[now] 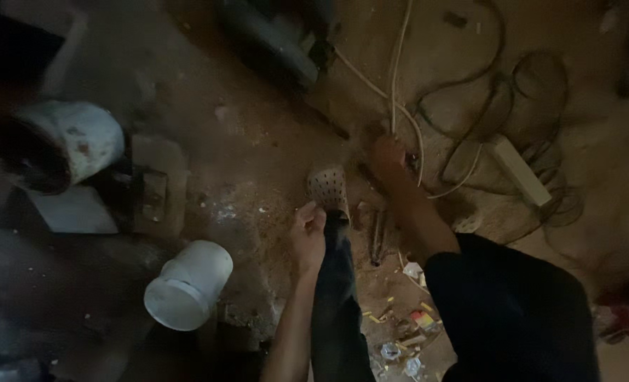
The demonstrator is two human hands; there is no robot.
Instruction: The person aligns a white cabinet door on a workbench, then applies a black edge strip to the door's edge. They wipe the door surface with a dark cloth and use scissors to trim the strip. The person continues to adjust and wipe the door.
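While you look down from the head camera, the biggest thing in view is the dirt floor (258, 155), dusty and dim, which fills the whole frame. In the lower right of the frame is your dark trouser leg (512, 318), with the bare foot (392, 159) reaching toward the middle. In the upper left lies a dirty white bucket (63, 145) on its side, and in the lower left a smaller white tub (187, 283), also tipped over. In the upper right a tangle of dark and white cables (470, 106) spreads over the floor, with a pale power strip (520, 170) among them.

Your left hand (307, 233) is in the middle of the frame, with the fingers curled and closed at the heel of the perforated beige clog (329, 187). The clog sits on your other foot, just beside the bare one. Your right hand is not in view.

Smallest are the paper scraps (406, 332) and debris low in the frame, near your legs.

I think the risks here are these: your bare foot touches a white cable, so a pull could catch it or drag the power strip. The floor also holds small sharp-looking bits near the bare foot. The light is poor, so you may not see them.
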